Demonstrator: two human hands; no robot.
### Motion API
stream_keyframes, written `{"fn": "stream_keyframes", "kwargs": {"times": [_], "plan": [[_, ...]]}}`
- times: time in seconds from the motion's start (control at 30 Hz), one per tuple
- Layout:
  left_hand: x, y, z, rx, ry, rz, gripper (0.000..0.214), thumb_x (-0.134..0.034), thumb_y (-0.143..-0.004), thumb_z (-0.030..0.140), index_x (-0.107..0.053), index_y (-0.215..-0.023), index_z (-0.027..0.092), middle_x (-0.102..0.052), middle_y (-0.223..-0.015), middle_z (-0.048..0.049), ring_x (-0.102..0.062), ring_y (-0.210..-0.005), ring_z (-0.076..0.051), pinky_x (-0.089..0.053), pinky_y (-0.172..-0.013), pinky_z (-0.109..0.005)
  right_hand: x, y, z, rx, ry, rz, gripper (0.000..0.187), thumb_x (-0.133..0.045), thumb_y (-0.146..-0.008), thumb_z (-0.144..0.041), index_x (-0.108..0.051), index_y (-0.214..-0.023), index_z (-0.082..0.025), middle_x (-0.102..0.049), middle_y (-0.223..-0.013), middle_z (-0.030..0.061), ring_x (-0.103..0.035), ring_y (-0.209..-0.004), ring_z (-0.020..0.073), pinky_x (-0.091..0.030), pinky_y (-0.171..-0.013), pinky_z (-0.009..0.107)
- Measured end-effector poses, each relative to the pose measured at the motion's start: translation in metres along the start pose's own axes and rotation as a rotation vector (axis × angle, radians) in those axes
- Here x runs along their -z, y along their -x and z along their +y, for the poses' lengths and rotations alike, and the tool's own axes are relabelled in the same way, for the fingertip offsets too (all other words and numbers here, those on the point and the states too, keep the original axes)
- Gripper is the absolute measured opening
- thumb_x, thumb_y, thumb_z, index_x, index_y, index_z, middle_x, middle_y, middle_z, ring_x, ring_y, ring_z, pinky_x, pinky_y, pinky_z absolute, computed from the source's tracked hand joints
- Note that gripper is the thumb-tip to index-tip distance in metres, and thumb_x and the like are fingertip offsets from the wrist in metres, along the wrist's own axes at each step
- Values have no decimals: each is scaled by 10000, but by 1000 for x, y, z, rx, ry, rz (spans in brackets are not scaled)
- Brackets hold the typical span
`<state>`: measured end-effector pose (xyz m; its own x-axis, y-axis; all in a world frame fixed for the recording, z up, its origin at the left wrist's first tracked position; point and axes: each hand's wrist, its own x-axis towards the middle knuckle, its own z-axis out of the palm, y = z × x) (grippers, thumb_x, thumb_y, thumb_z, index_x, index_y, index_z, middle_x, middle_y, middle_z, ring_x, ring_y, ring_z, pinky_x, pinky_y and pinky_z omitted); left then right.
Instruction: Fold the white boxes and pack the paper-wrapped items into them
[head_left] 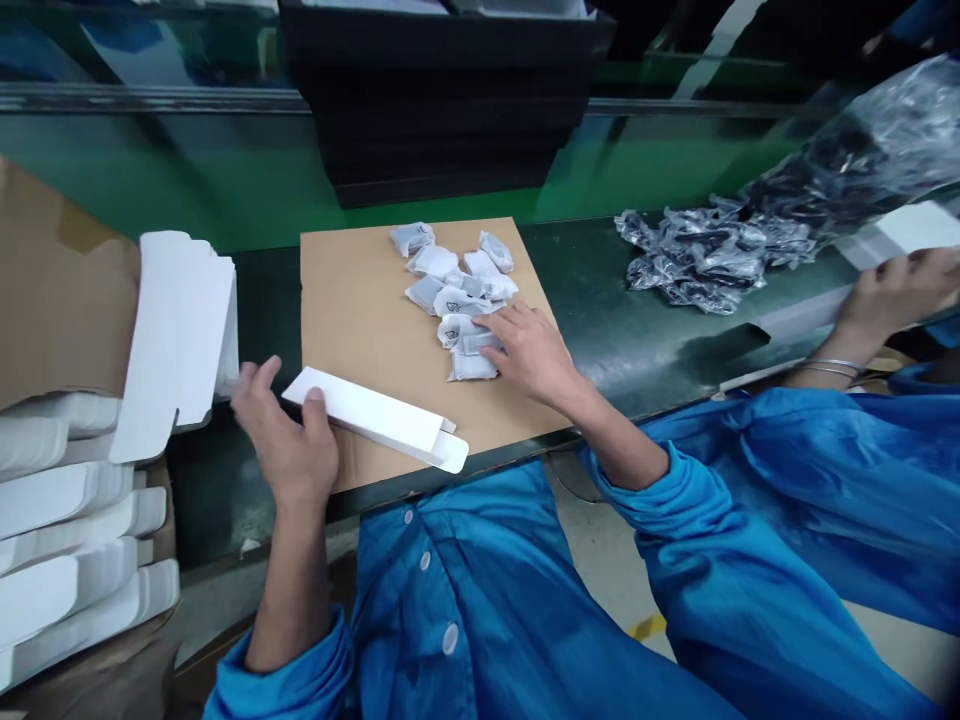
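A long white carton (375,413) lies slantwise over the cardboard sheet, its right end flap folded out. My left hand (292,440) grips it at the left end, the thumb against its side and the other fingers raised behind. On the sheet is a loose pile of small white packets (457,283), some with dark printed marks. My right hand (529,358) rests over the packets nearest me, fingertips touching them, thumb and forefinger apart. Whether any packet is pinched there, I cannot tell.
The cardboard sheet (360,300) covers part of the dark green bench. Flat white cartons (176,330) stand at left beside a brown box (67,290), with stacks below. Clear-bagged black items (697,255) lie at right, near a co-worker's hand (892,300). A black bin (450,100) stands behind.
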<state>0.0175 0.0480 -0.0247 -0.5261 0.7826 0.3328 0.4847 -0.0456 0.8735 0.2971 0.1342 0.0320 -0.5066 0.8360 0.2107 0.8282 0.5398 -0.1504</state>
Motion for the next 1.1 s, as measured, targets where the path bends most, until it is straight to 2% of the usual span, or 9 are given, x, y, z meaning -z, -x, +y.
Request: {"fn": "stream_keyframes", "kwargs": {"times": [0.07, 0.17, 0.23, 0.3, 0.47, 0.67, 0.87, 0.97, 1.1], "plan": [[13, 9, 9, -241, -247, -115, 708, -687, -865, 289, -385, -1496, 180, -318, -1607, -145, -230, -1514, -360, -170, -1252, -566, -7, 9, -2, 70, 33, 149, 285, -547, -935, -149, -663, -1195, -155, -689, -1117, 119, -583, -1023, 266, -484, -879, 407], [26, 24, 27, -638, -475, -533, 747, -611, -925, 297, -239, -1573, 273, -339, -1612, -115, -279, -1505, -337, -249, -1219, -572, -15, 39, -15, 215, 96, 303, 290, -478, -965, -122, -665, -1180, -174, -691, -1127, 120, -594, -1028, 256, -489, -867, 403], [27, 26, 34, -802, -550, -787, 634, -567, -953, 311, -326, -1539, 300, -418, -1567, -99, -318, -1485, -339, -263, -1201, -591, -17, 62, -23, 289, 96, 214, 266, -488, -979, -159, -654, -1186, -156, -686, -1171, 141, -598, -1071, 269, -508, -868, 409], [22, 22, 37, -883, -618, -892, 513, -529, -971, 309, -443, -1476, 292, -509, -1480, -112, -422, -1406, -341, -334, -1155, -580, -18, 83, -27, 289, 33, 89, 278, -540, -977, -244, -638, -1206, -119, -655, -1258, 179, -579, -1147, 299, -526, -909, 436], [7, 13, 37, -856, -772, -919, 472, -497, -972, 396, -529, -1428, 278, -620, -1113, -162, -606, -964, -310, -539, -778, -434, -24, 97, -21, 94, -214, 43, 223, -554, -959, -200, -620, -1161, -134, -648, -1269, 167, -593, -1143, 282, -526, -983, 448], [11, 20, 37, -799, -610, -1038, 520, -440, -940, 132, -573, -1364, 401, -469, -1461, -118, -541, -1179, -314, -503, -866, -459, -7, 72, -12, 12, -351, -167, 404, -692, -871, -218, -588, -1255, -144, -661, -1188, 147, -610, -1120, 300, -528, -956, 470], [17, 22, 37, -771, -409, -1016, 445, -458, -904, 54, -725, -1099, 352, -554, -1380, -75, -518, -1245, -267, -487, -901, -417, -2, 50, -28, 193, -640, -315, 373, -713, -846, -137, -641, -1211, -165, -694, -1171, 93, -642, -1111, 221, -528, -974, 382], [17, 22, 35, -796, -371, -1005, 394, -467, -914, 64, -721, -1079, 316, -538, -1378, -90, -508, -1259, -269, -496, -938, -435, -26, 48, -48, 233, -597, -201, 326, -633, -905, -143, -626, -1231, -142, -690, -1189, 128, -629, -1135, 239, -521, -1004, 432], [18, 24, 30, -815, -384, -940, 427, -467, -907, 49, -688, -1160, 312, -486, -1408, -107, -493, -1282, -281, -495, -990, -465, -52, 62, -83, 124, -547, 1, 353, -451, -976, -136, -571, -1308, -133, -645, -1284, 179, -587, -1231, 272, -498, -1051, 491]]}}
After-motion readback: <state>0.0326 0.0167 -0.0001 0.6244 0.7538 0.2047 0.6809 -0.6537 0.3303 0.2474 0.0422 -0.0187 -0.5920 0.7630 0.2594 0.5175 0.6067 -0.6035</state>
